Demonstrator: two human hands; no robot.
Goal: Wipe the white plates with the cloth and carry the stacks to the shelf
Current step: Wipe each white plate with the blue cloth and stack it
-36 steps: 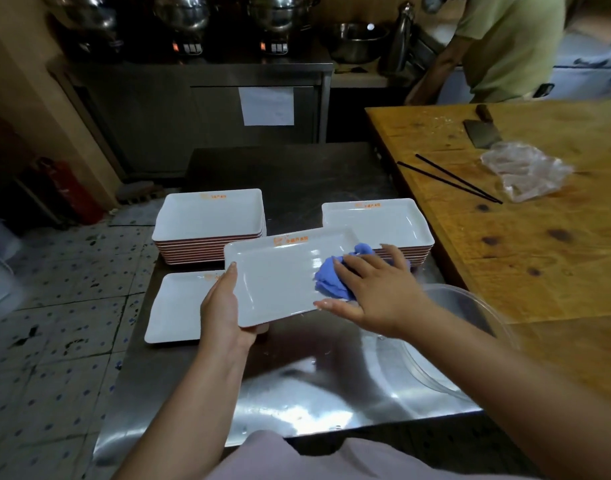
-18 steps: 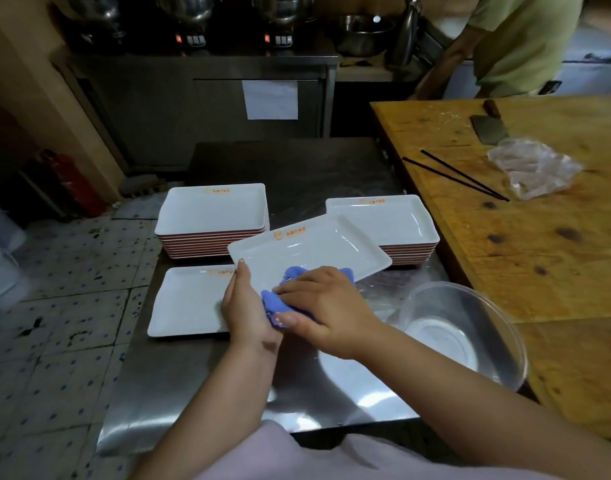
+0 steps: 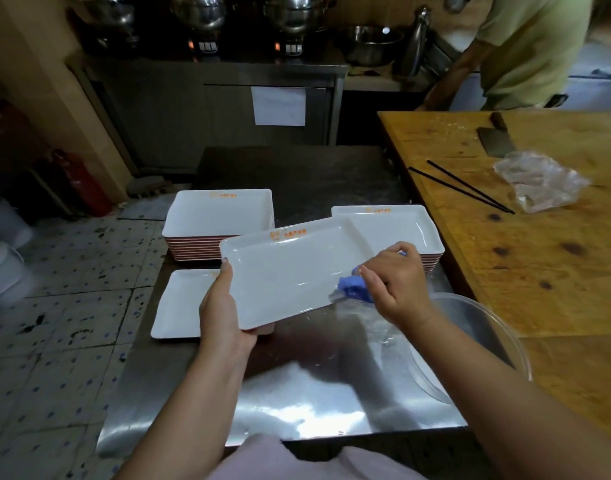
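Observation:
A white rectangular plate [image 3: 290,271] with an orange logo is held tilted above the steel table [image 3: 297,403]. My left hand [image 3: 222,306] grips its near left corner, thumb on the rim. My right hand [image 3: 397,285] holds a bunched blue cloth [image 3: 353,288] against the plate's right edge. Behind it stand two stacks of white plates, a taller left stack [image 3: 221,220] and a lower right stack [image 3: 394,226]. A single white plate [image 3: 179,306] lies flat at the table's left edge.
A clear bowl [image 3: 480,341] sits at the table's right, against a wooden counter [image 3: 539,271] holding chopsticks [image 3: 470,188], a cleaver [image 3: 494,140] and a plastic bag [image 3: 539,181]. A person in a green shirt [image 3: 525,53] stands at the back right. Tiled floor lies to the left.
My right hand swept the cloth from the plate's right side to its near left corner and back to the right edge. The plate stayed in my left hand, tilting slightly.

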